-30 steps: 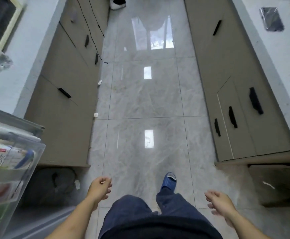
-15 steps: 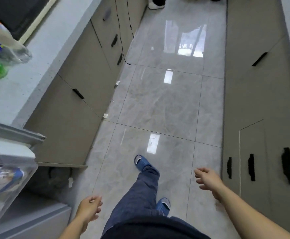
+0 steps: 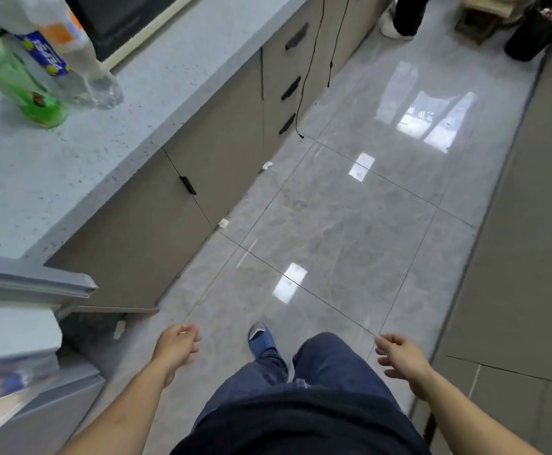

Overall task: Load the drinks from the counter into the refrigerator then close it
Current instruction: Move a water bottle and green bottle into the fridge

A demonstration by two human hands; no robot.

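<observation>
moved: the view has swung left toward the counter — the bottles sit nearer now
hands: left hand and right hand hang loosely curled, holding nothing
drinks: green bottle and clear bottle stand far left, awaiting pickup
refrigerator door: open at near left — shelf contents blurred

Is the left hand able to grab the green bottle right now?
Probably not yet. The left hand hangs empty low by the leg, well short of the green bottle standing up on the counter; nothing blocks the way.
</observation>
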